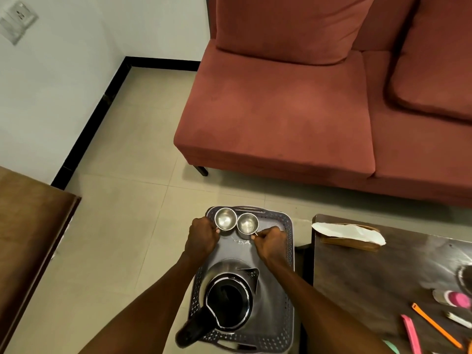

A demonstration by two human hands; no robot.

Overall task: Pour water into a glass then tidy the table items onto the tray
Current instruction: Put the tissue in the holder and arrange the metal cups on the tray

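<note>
From where I stand, no writing, label, brand or number can be read on anything here. The white wall socket plate (pixel 18 18) at the far left carries marks too blurred to make out, and the shiny steel kettle (pixel 229 300) shows no legible lettering.

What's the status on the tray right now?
Left hand and right hand each pinch a steel cup handle. Kettle on tray. Nothing blocking.
</note>
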